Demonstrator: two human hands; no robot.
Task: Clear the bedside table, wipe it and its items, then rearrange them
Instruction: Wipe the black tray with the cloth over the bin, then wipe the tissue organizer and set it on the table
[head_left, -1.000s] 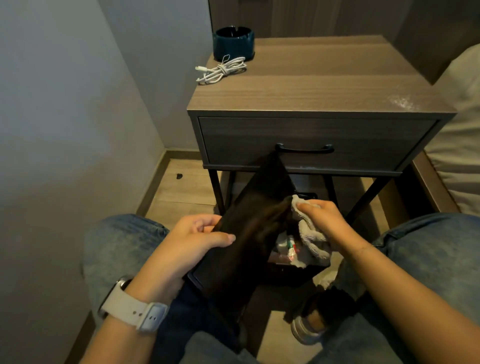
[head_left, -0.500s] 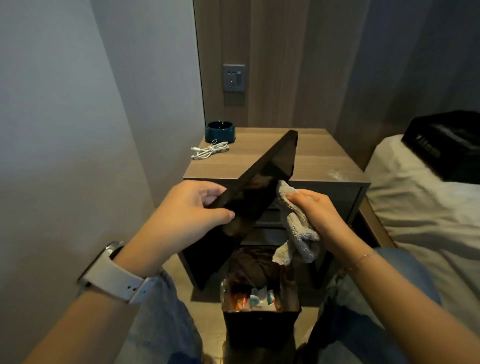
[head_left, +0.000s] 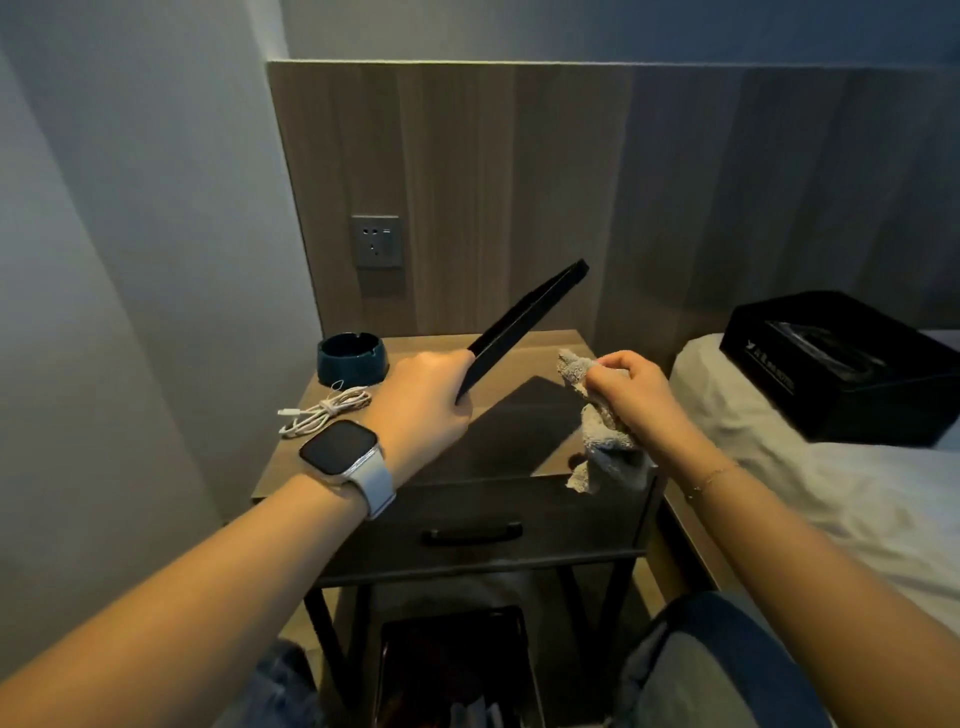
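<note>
The left hand (head_left: 421, 400) grips one end of a flat black tray (head_left: 524, 325), fingers curled around its edge, and holds it tilted in the air above the bedside table (head_left: 291, 467), clear of the top. The right hand (head_left: 631, 387) clutches a grey cloth (head_left: 605, 447) in closed fingers, just beside the tray and over the table's right front corner. A dark ashtray (head_left: 352, 358) and a coiled white cable (head_left: 324, 410) sit at the rear left of the top, which suggests that rearranging is under way. A black box (head_left: 844, 364) lies on the bed (head_left: 857, 493), well apart from the table; it probably remains to be returned. The tray has not yet been set down.
</note>
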